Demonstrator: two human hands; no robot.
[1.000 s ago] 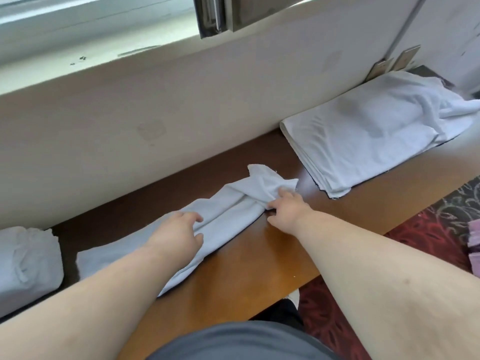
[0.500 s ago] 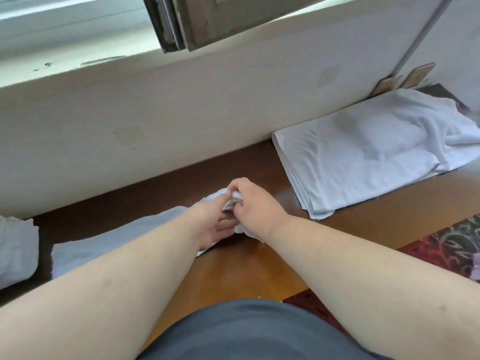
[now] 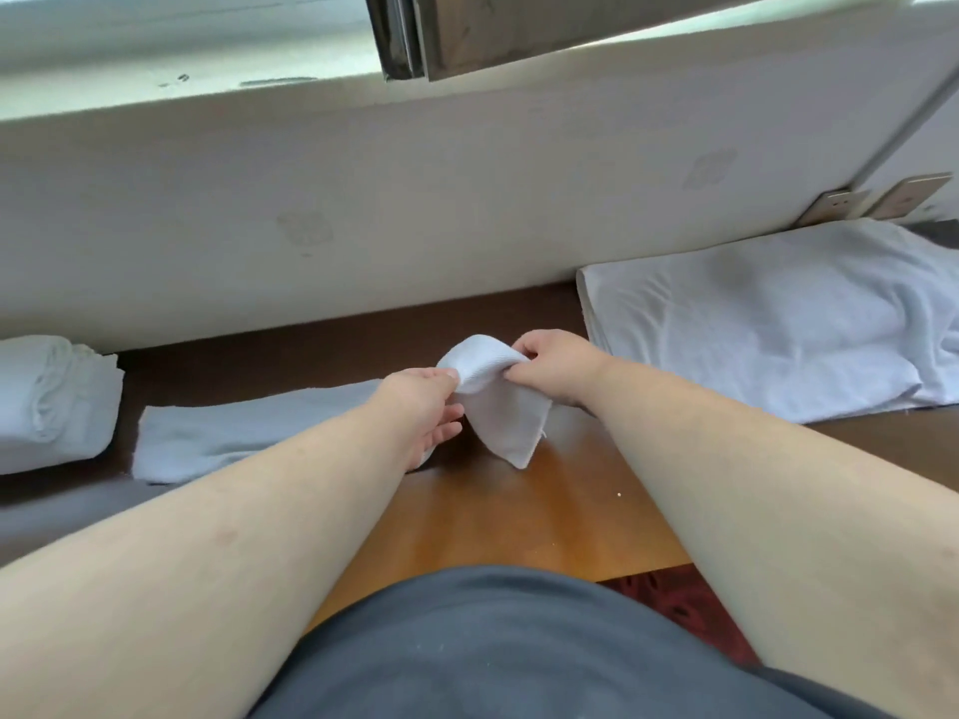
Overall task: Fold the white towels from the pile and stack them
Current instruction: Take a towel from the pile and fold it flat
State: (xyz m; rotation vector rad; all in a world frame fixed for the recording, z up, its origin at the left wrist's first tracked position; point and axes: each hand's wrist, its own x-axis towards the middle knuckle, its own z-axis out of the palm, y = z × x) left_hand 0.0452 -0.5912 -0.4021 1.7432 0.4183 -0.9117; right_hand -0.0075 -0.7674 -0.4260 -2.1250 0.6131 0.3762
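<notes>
A long narrow white towel lies along the brown wooden table. Its right end is lifted off the table and curls over, hanging down between my hands. My left hand pinches that raised end from the left. My right hand pinches it from the right, fingers curled over the top of the fold. The pile of white towels lies flat at the right, against the wall. A folded, rolled white towel rests at the far left.
A white wall runs along the table's back edge, with a window sill and a metal window frame above. Two wall sockets sit above the pile. Red patterned carpet shows below the table's front edge.
A second ago my hands lay apart on the flat towel. They came together at its right end, gripped it, and have lifted it up and over toward the left.
</notes>
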